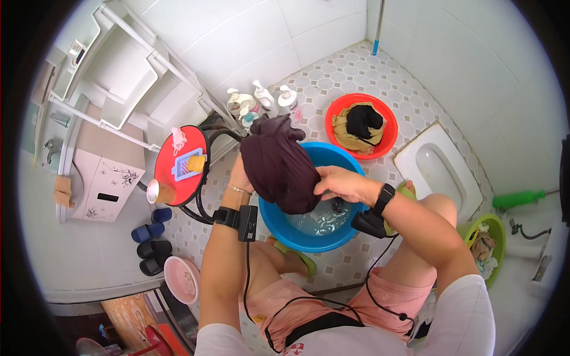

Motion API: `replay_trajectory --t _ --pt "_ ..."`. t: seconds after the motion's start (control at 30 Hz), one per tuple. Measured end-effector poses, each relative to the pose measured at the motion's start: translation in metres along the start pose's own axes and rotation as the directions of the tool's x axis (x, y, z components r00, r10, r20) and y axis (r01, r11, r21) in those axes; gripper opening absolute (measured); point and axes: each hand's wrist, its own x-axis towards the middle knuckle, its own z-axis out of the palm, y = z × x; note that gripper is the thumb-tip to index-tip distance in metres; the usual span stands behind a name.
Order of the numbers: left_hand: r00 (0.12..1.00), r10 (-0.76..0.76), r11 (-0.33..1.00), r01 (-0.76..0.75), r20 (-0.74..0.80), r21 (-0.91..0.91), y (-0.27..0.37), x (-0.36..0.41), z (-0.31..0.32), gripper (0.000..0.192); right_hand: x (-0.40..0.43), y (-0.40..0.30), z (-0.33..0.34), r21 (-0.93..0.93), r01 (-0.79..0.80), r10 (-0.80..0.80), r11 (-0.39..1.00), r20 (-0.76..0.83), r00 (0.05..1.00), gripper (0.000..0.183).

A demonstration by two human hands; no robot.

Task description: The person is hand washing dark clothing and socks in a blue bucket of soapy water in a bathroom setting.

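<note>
A bunched, dark maroon cloth garment (282,171) is held up above a blue plastic basin (308,242). My left hand (242,175) supports it from the left side, with the fingers hidden behind the fabric. At its right edge, my right hand (340,183) pinches the cloth between thumb and fingers. Water (318,222) with a little foam partly fills the basin, and a small dark item shows in it below my right hand. Each wrist wears a black strap with a cabled device.
A red basin (329,129) holding tan and black clothes stands beyond, near a squat toilet (403,158). Pump bottles (267,100) cluster by the white rack (169,66). At left is a red stool (162,162) bearing a soap dish (181,171) and cup (162,191). A green basin (498,249) holds laundry.
</note>
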Motion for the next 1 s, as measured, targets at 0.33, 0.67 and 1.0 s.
replay_trajectory --t 0.33,0.67,1.0 --pt "0.989 -0.038 0.89 -0.032 0.145 0.454 -0.001 -0.009 0.044 0.045 0.022 -0.027 -0.023 -0.681 0.555 -0.756 0.478 0.002 0.654 0.066" --pt "0.973 0.216 0.976 -0.216 -0.077 0.015 -0.013 -0.001 0.049 0.036 0.026 -0.016 -0.009 -0.136 0.285 -0.291 0.949 -0.025 0.956 0.066" --pt "0.819 0.156 0.986 -0.16 -0.552 0.042 -0.064 0.042 0.034 0.026 0.046 0.021 0.012 -0.302 0.446 -0.51 0.843 -0.179 0.841 0.092"
